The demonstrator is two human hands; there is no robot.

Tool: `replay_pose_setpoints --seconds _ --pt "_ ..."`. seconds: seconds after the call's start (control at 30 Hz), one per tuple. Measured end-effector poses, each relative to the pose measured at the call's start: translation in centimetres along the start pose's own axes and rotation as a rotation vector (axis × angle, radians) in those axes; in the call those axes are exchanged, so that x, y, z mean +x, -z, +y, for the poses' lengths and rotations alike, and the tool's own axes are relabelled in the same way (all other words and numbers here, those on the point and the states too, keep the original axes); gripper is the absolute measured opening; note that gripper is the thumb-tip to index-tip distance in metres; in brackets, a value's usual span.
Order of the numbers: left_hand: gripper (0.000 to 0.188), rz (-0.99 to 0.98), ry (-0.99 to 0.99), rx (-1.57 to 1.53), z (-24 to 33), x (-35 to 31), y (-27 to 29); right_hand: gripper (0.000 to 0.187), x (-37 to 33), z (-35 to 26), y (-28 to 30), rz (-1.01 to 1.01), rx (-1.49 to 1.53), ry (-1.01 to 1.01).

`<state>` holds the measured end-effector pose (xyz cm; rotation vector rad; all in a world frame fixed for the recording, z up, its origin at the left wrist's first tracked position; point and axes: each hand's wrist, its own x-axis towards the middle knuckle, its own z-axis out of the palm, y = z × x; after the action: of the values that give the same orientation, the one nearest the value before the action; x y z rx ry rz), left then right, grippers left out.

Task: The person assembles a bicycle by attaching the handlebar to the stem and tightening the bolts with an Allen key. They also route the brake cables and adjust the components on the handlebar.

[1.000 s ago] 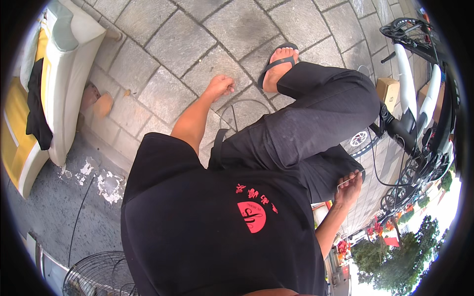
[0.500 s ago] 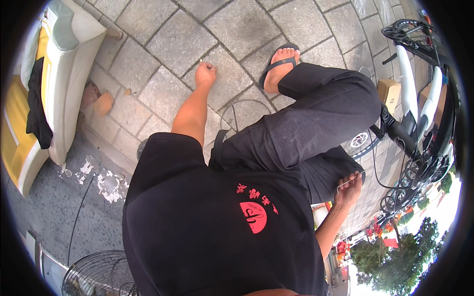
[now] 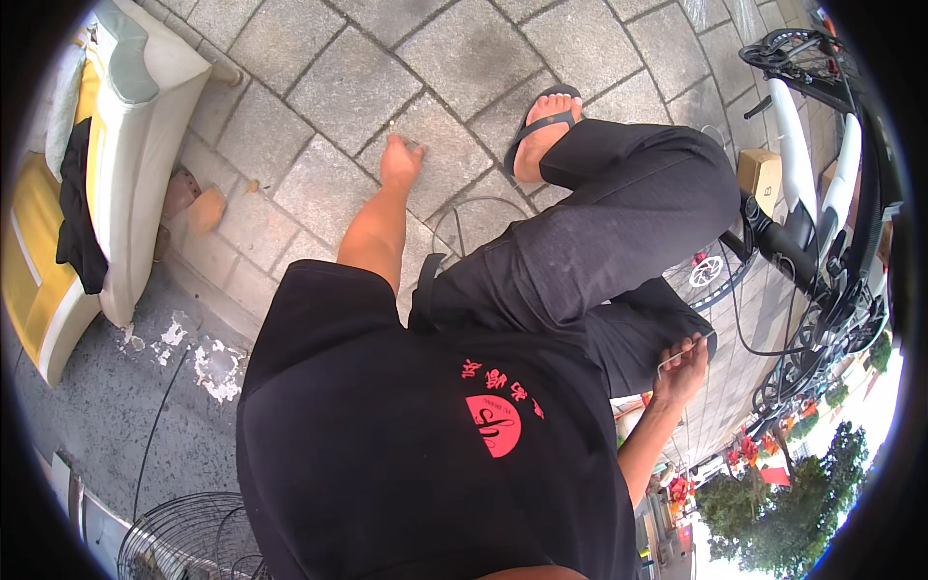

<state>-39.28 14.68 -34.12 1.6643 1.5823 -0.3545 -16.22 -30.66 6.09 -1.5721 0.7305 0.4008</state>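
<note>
Head view: your left hand point(image 3: 402, 164) reaches low over the rough grey stone paving point(image 3: 329, 82); fingers bunched, can't tell whether they pinch anything or touch down. Tiny pale-yellow speck point(image 3: 392, 124) just beside the fingertips. Your right hand point(image 3: 684, 375) curls around a thin pale strip point(image 3: 663, 366), material unclear, beside the dark-grey cloth trouser leg point(image 3: 638, 333). Best handling: hold the strip lightly, lest it bend; at ground level, fingertips only, wrist loose, knuckles off the stone.

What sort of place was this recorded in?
Outdoors, probably a street-side pavement: stone paving covers the ground, a bicycle is at the right, and a leafy tree shows against bright sky at lower right.
</note>
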Motion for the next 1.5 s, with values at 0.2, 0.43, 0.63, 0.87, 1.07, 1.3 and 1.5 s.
replay_pose_setpoints --seconds 0.2,0.43,0.63,0.87,1.07,1.3,1.5 --pt "0.043 0.045 0.148 -0.124 -2.5 4.2 -4.2 0.020 -0.1 -0.4 -0.8 -0.001 0.003 0.000" --pt "0.043 0.026 0.281 -0.152 2.3 2.3 -1.8 0.024 -1.1 -0.4 -1.1 -0.024 -0.046 -0.012" --pt "0.038 -0.333 0.092 -0.535 4.5 -1.4 0.2 0.023 -4.0 0.4 -5.2 -0.204 -0.376 0.232" --pt "0.017 -1.107 -0.281 -1.000 16.9 -14.5 14.9 0.017 -8.5 -1.5 -17.1 -0.710 -0.499 0.599" --pt "0.031 -1.513 -0.640 -0.822 22.6 -27.0 18.8 0.031 -11.9 -5.6 -21.3 -1.131 -0.750 1.112" --pt "0.023 -1.533 -0.646 -0.770 23.7 -32.8 18.0 0.026 -12.5 -7.8 -15.9 -1.163 -0.684 1.114" --pt "0.023 -1.435 -0.764 -0.477 27.8 -36.1 16.6 0.018 -11.8 -9.0 -10.7 -0.884 -0.625 1.268"
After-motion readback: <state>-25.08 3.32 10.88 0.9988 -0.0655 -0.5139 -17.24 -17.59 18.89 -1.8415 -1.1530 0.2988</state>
